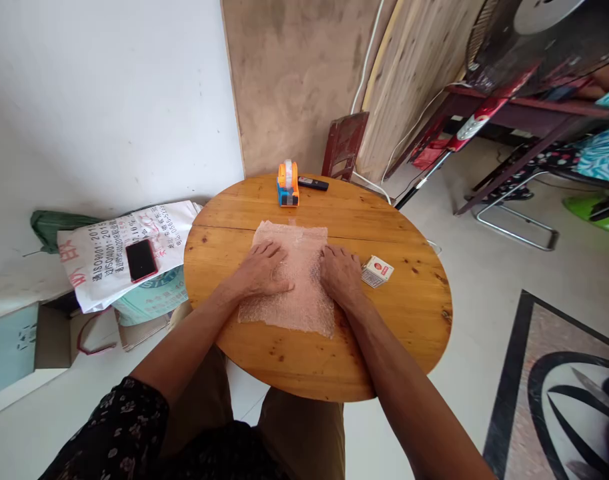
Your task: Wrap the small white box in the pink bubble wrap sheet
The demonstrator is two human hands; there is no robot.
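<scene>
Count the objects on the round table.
4: bubble wrap under the left hand and right hand; orange tape dispenser at the far edge; dark device beside it; small box right of the wrap. Others may hide beneath.
</scene>
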